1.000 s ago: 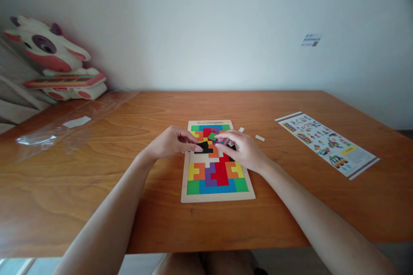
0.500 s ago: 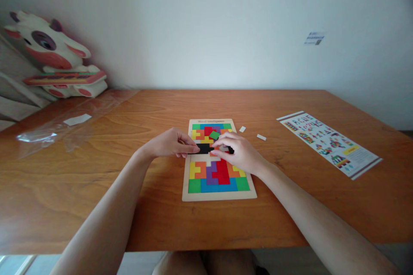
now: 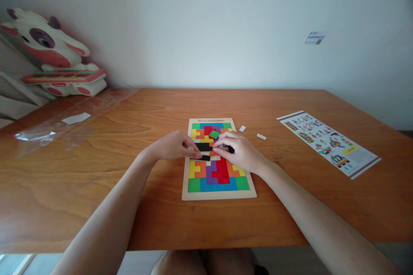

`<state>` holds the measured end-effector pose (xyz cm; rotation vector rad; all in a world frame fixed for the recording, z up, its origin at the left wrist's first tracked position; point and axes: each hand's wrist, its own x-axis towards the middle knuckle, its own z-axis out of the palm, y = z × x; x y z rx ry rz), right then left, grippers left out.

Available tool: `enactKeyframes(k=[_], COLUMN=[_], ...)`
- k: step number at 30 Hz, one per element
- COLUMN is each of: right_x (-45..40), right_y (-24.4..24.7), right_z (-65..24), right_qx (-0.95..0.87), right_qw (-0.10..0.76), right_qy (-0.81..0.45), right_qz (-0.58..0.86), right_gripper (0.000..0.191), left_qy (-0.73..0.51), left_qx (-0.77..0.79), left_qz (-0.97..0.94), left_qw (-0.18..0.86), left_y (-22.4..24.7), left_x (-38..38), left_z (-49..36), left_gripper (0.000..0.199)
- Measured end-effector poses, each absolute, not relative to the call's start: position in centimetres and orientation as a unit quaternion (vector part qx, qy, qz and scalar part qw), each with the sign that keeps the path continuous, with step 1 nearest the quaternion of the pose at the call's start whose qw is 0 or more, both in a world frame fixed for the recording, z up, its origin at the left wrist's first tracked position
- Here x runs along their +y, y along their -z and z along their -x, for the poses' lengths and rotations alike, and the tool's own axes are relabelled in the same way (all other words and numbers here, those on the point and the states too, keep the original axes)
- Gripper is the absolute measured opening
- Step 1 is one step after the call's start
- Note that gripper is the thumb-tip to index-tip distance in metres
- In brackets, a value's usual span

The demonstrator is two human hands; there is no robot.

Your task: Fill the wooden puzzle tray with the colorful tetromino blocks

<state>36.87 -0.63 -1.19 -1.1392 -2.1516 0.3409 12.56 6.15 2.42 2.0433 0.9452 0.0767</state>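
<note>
A wooden block puzzle board [image 3: 219, 197] with bright coloured pieces lies in front of me. Over its left edge my left hand [image 3: 176, 146] is closed, thumb and fingers pinching a thin black puzzle strip [image 3: 204, 158]. A wider black puzzle piece [image 3: 202, 147] lies just beyond the strip, across the board's middle. My right hand [image 3: 240, 150] is closed with its fingertips at the right end of that wider piece; whether it grips it is hard to tell. More black shows beneath the right fingers. A green piece [image 3: 214, 134] rests tilted on top of other pieces.
Two small white pieces, a nearer one [image 3: 261, 136] and a farther one [image 3: 242, 129], lie right of the board. A printed picture sheet [image 3: 332, 144] is farther right. Clear plastic wrapping [image 3: 41, 135] and a cow-shaped toy keyboard [image 3: 64, 77] are at the left.
My left hand has come slightly nearer to me, and the thin black strip now shows apart from the wider black piece. My right hand has hardly moved.
</note>
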Motion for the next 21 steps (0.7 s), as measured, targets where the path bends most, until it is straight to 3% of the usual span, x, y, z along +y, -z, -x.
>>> enactKeyframes(k=[12, 21], right_x=[-0.42, -0.60], right_y=[1.01, 0.49], right_z=[-37.74, -37.49], right_qx=[-0.841, -0.830], right_qw=[0.292, 0.293], right_qy=[-0.123, -0.150], right_qz=[0.439, 0.451], right_gripper=[0.023, 0.019], left_qy=[-0.046, -0.028], left_qx=[0.370, 0.384], left_qz=[-0.819, -0.818], left_qw=[0.435, 0.426], left_y=[-2.33, -2.38], left_x=[6.29, 6.20], left_z=[-12.65, -12.80], left_gripper=[0.035, 0.033])
